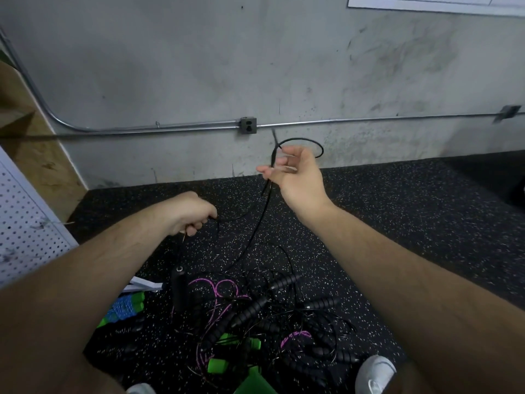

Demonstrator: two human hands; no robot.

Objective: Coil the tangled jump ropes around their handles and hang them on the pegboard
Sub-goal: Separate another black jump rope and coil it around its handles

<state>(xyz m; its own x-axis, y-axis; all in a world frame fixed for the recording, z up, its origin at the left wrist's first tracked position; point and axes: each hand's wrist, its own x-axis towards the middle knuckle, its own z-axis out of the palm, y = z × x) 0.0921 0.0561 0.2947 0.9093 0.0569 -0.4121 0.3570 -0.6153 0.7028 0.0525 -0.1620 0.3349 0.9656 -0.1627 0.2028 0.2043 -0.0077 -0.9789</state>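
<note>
A thin, glossy black cord (264, 206) rises from a tangle of jump ropes (255, 317) with ribbed black handles (250, 308), smooth green ones (217, 365) and pink cords. The tangle is heaped on the speckled rubber floor (397, 223), well right of the white perforated pegboard (25, 223). The left hand (190, 214), knuckles up, curls its fingers round the cord, while the raised right hand (295, 177) seems to pinch it between thumb and fingertips below a loop, though blur hides the contact.

I see a thin black cord (263, 211) with a smooth, slightly glossy skin, and ribbed handles (250, 309) in matt black, foam or rubber by the look. The green handles (218, 365) look like shiny plastic. The floor (397, 211) is matt speckled rubber, the wall (199, 66) rough, scuffed concrete, the conduit (170, 127) dull metal.
</note>
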